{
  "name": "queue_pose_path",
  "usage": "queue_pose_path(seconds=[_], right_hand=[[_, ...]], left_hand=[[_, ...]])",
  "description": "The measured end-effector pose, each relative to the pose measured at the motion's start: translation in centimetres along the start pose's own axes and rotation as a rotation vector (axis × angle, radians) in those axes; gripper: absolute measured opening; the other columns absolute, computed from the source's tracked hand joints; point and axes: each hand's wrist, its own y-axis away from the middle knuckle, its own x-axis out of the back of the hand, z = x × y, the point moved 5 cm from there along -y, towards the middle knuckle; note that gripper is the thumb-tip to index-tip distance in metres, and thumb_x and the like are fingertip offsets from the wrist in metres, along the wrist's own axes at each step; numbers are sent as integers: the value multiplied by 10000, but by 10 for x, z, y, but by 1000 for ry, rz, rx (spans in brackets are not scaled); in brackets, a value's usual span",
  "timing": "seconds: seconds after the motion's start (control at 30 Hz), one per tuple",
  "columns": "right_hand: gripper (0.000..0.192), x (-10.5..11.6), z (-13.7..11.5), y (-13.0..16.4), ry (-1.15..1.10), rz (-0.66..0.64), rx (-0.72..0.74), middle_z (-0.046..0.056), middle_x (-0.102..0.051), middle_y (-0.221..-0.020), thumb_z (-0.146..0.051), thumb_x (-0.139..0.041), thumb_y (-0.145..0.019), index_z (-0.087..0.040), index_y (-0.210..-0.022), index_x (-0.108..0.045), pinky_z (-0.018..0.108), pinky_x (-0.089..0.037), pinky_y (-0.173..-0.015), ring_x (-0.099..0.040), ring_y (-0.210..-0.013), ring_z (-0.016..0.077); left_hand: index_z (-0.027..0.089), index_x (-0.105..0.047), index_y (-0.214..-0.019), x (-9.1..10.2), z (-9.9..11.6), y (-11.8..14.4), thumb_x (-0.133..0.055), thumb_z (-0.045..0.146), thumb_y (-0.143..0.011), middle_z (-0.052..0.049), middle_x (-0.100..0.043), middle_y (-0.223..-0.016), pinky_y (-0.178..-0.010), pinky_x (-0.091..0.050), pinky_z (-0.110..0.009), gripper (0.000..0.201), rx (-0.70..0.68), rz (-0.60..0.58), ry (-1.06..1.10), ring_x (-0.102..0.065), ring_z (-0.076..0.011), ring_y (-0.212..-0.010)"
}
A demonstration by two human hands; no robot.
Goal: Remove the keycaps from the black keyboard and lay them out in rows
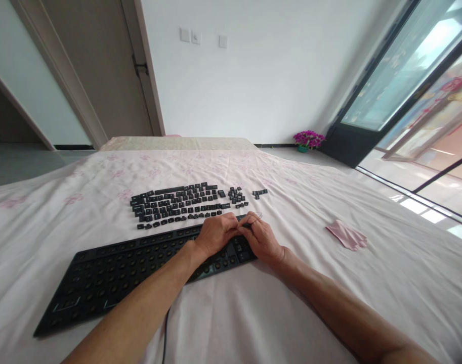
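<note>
A black keyboard (pixel 120 275) lies at a slant on the bed, most of its keycaps off and the round key seats bare. A few keycaps still sit near its right end. Over that end my left hand (pixel 219 231) and my right hand (pixel 259 237) meet, fingertips pinched close together. Thin wire loops, like a wire keycap puller (pixel 259 216), stick out from my right fingers. What my left fingertips hold is hidden. Beyond the keyboard, loose black keycaps (pixel 181 202) lie in rows, with smaller groups (pixel 236 196) to their right.
A pale flowered sheet (pixel 291 313) covers the bed. A folded pink cloth (pixel 347 235) lies to the right. The keyboard's cable (pixel 165 333) runs toward me under my left forearm. Purple flowers (pixel 308 139) stand by the far wall, near a glass door (pixel 390 91).
</note>
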Motion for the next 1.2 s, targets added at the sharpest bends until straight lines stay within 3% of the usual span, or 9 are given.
queue_pose_path(seconds=[0.13, 0.3, 0.57, 0.8, 0.9, 1.07, 1.2], right_hand=[[99, -1, -5, 5, 45, -4, 85, 39, -583, -829, -196, -466, -951, -220, -910, -553, 325, -468, -732, -559, -783, 188], [76, 6, -4, 3, -14, 150, -3, 30, -573, -854, -204, -492, -943, -217, -916, -562, 324, -466, -765, -573, -806, 181], [72, 5, -1, -1, -41, 165, -82, 25, -600, -848, -231, -526, -935, -210, -912, -590, 318, -463, -765, -577, -809, 172], [113, 21, -10, 1, -48, 313, -17, 38, -580, -892, -199, -472, -951, -209, -904, -574, 343, -458, -814, -566, -867, 182], [125, 25, -11, -2, 11, 259, -8, 41, -586, -904, -189, -440, -963, -213, -939, -560, 342, -446, -831, -564, -880, 182], [170, 15, -1, -3, 97, 62, -94, 33, -575, -880, -190, -417, -973, -222, -961, -583, 302, -449, -758, -566, -811, 168], [128, 10, 4, -2, 105, 63, -116, 35, -597, -913, -192, -504, -936, -229, -971, -621, 292, -468, -758, -590, -830, 170]], left_hand=[[213, -698, -837, 0, 4, 2, -438, 411, -972, -4, -675, -904, -676, -411, -216, 354, -40, -3, -6, -637, -138, -820], [244, -709, -902, 3, 4, 4, -459, 458, -955, 11, -671, -928, -682, -420, -214, 333, -6, 46, 32, -636, -133, -831], [238, -709, -908, 1, -6, 0, -658, 281, -822, 16, -698, -867, -711, -450, -254, 109, 113, 19, 114, -641, -164, -809], [231, -629, -1102, 2, -9, 1, -656, 117, -726, 30, -696, -863, -691, -485, -239, 394, 203, 69, 401, -636, -119, -704], [223, -591, -1158, 5, -11, 2, -654, 105, -719, 22, -678, -873, -667, -490, -233, 459, 215, 127, 479, -618, -111, -689], [230, -512, -1255, 13, -11, 5, -646, 108, -758, -3, -629, -962, -724, -505, -250, 529, 155, 288, 477, -593, -102, -717], [252, -438, -1341, 13, -8, 7, -623, 83, -782, -27, -587, -1053, -800, -523, -283, 613, 92, 345, 457, -586, -100, -752]])
